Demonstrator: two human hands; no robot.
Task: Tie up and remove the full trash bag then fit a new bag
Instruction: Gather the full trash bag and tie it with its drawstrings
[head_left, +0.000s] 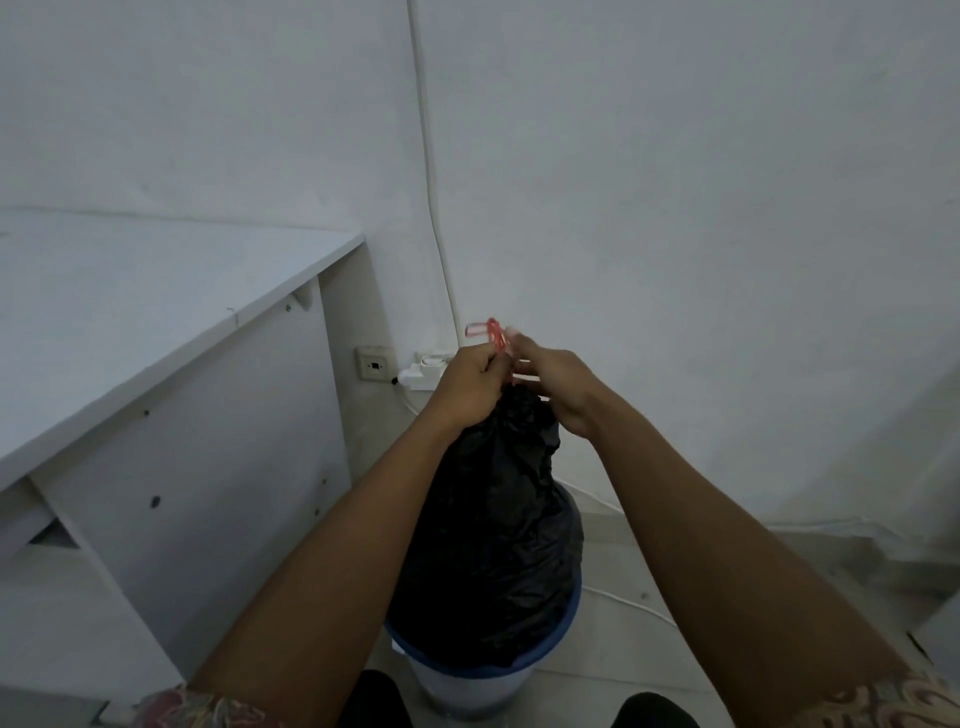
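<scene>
A full black trash bag (498, 525) stands in a pale bin with a blue rim (563, 623), its top gathered into a neck. My left hand (467, 387) grips the gathered neck of the bag. My right hand (553, 384) pinches the red drawstring (493, 335) just above the neck. A loop of the red string sticks up between both hands. The bag's lower part bulges over the bin's rim.
A white desk (156, 312) with its side panel stands close on the left. A wall socket (374, 365) and a white power strip (423, 374) sit behind the bag. A white cable (628, 605) runs across the floor at the right. White walls close the corner.
</scene>
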